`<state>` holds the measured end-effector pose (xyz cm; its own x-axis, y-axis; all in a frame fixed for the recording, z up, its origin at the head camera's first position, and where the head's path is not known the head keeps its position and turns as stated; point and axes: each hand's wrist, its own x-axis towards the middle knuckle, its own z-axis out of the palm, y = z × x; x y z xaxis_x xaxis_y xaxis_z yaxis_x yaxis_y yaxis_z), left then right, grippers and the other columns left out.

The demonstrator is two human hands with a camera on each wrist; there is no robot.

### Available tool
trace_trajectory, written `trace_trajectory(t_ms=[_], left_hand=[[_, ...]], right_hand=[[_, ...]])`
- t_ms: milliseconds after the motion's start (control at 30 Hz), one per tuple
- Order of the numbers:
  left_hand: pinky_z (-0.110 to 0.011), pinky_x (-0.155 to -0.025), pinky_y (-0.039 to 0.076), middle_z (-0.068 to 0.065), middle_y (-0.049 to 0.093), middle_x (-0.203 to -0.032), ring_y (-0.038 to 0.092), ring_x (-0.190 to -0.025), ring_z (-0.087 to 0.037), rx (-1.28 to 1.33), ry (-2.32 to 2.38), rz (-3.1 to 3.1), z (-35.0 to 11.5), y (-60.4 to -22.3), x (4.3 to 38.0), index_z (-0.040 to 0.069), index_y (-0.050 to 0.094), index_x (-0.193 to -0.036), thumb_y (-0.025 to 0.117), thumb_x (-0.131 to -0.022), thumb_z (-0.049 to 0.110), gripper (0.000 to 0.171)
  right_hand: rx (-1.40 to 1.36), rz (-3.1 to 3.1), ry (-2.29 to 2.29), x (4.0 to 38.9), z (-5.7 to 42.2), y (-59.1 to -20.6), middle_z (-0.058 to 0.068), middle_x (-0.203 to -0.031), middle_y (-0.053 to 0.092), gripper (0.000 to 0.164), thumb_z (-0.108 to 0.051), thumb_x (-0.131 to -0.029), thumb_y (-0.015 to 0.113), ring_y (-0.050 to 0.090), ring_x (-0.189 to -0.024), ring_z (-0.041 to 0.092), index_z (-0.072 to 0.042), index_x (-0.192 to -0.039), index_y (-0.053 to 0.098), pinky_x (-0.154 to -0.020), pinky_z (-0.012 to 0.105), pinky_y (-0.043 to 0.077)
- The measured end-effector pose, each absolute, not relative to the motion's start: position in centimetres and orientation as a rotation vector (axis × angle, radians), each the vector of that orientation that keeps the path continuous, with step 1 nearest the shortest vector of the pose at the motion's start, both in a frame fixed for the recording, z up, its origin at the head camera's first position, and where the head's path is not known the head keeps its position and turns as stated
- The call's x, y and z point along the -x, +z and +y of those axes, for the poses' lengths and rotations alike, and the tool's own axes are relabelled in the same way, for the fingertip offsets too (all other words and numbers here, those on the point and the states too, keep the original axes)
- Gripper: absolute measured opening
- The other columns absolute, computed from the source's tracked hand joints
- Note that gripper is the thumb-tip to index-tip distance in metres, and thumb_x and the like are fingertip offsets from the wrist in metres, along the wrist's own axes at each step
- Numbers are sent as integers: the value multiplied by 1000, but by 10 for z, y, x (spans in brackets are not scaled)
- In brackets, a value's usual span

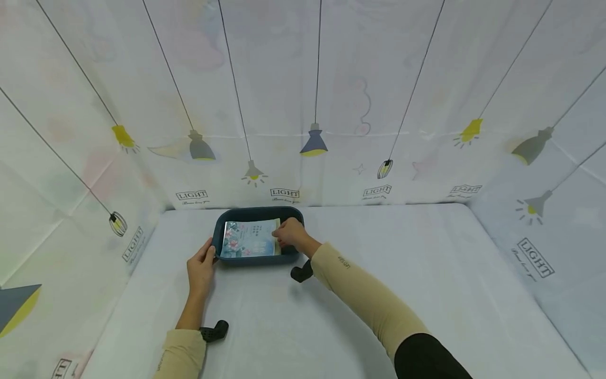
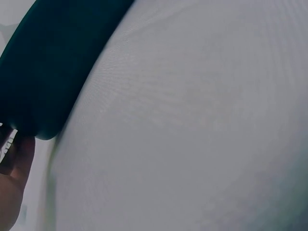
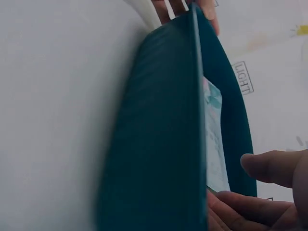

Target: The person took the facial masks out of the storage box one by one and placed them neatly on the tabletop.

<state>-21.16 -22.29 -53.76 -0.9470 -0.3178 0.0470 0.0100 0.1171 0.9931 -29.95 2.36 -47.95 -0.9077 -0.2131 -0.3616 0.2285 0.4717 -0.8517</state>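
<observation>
A dark teal tray point(image 1: 258, 260) with raised walls and rounded corners sits at the back of the white table. Inside lies a thin book point(image 1: 248, 239) with a pale blue cover, pink flowers and small print. My left hand point(image 1: 201, 268) grips the tray's left end at the near corner; the left wrist view catches only part of its fingers point(image 2: 24, 159) below the wall. Over the tray's right end, my right hand point(image 1: 291, 234) has its fingertips at the book's right edge. In the right wrist view its thumb point(image 3: 269, 166) stands apart from the fingers.
The white tabletop point(image 1: 402, 273) extends around the tray. Right behind it rises a white backdrop point(image 1: 341, 168) printed with hanging lamps. A black wrist-camera mount point(image 1: 215, 331) sits on the left wrist, another point(image 1: 302, 271) on the right.
</observation>
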Motion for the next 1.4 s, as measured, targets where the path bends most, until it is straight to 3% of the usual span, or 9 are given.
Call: trace_trajectory(t_ms=[333,533,700,800,1033,1233,1400], left_hand=[[-8,-88,50,-12,46,-149,50,-133,-27,-296,-1864,-2146,-228,-552,216,3,46,-143,46,-104,26,46],[-4,-83,50,-13,48,-147,52,-130,-29,-291,-1839,-2150,-234,-553,215,1,47,-143,48,-104,26,46],[-3,-81,50,-12,49,-147,53,-129,-29,-301,-1837,-2166,-235,-553,217,3,48,-142,49,-103,26,45],[-2,-81,49,-14,48,-147,53,-129,-30,-307,-1846,-2188,-234,-552,219,3,47,-142,49,-103,25,45],[1,-78,47,-15,44,-150,51,-130,-33,-320,-1867,-2223,-231,-549,219,4,44,-145,46,-104,19,44],[3,-77,45,-12,46,-149,53,-129,-28,-324,-1803,-2272,-231,-550,218,8,46,-145,46,-104,26,45],[1,-77,47,-14,49,-147,55,-125,-28,-309,-1773,-2264,-230,-550,217,5,48,-143,47,-104,28,45]], right_hand=[[-98,2359,-1379,301,5,-486,13,-92,72,11,-6,-87,69,72,-70,20,4,-93,70,-66,30,61],[-210,2269,-1563,295,-3,-483,9,-78,67,12,1,-85,67,62,-55,12,5,-96,70,-65,30,61],[-210,2257,-1633,290,-5,-482,6,-68,64,12,2,-83,68,59,-53,11,6,-94,72,-63,30,60],[-188,2283,-1624,289,-5,-483,8,-74,67,12,1,-83,69,61,-58,13,4,-95,72,-61,29,59],[-172,2274,-1635,288,-7,-485,16,-107,69,27,2,-86,65,72,-78,23,3,-113,64,-67,34,62],[-228,2264,-1726,288,-8,-486,18,-104,70,27,4,-83,66,70,-72,21,5,-110,66,-68,37,63],[-249,2188,-1845,289,-3,-484,19,-100,72,25,3,-83,65,70,-68,19,6,-108,69,-60,32,61]])
